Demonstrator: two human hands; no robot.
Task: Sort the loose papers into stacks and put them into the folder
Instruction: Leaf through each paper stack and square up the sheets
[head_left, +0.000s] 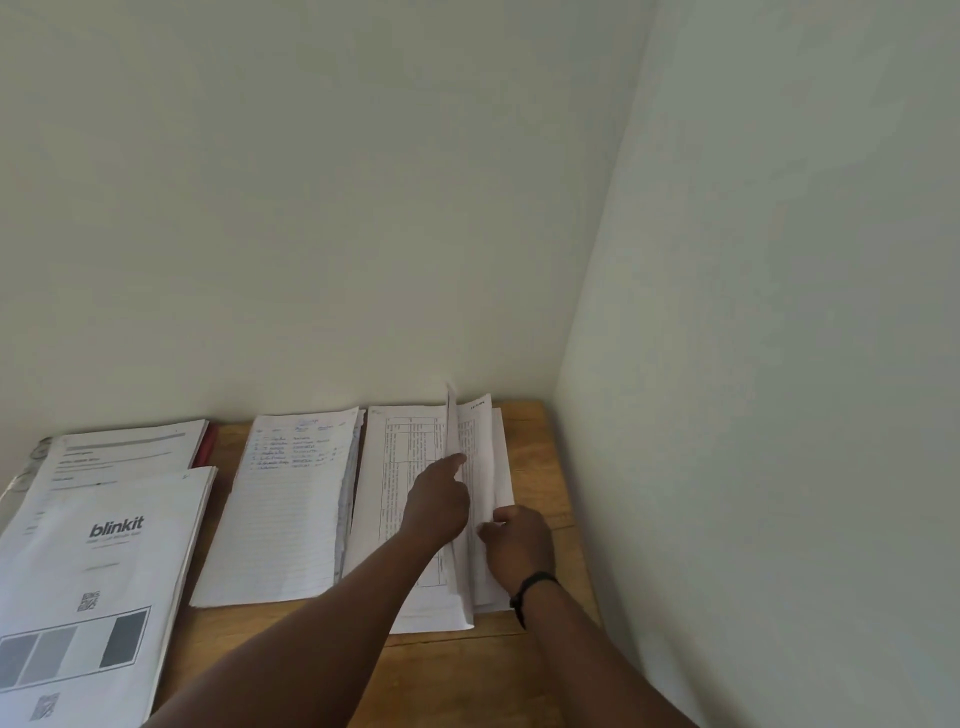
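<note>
At lower center-right of the frame, the left hand (438, 501) rests on the printed stack (410, 519), forefinger extended against a raised sheet (460, 499). Just right, the right hand (517, 540) pinches that sheet's edge. A lined stack (291, 514) lies at center, a folder (205, 444) far left.

the blinkit sheet (98, 587) is cut off by the left and bottom edges. the folder (207, 446) shows only a red edge behind papers. table text on the right stack (405, 499) is too small to read; the left hand (438, 506) covers part. both forearms leave the bottom edge.
</note>
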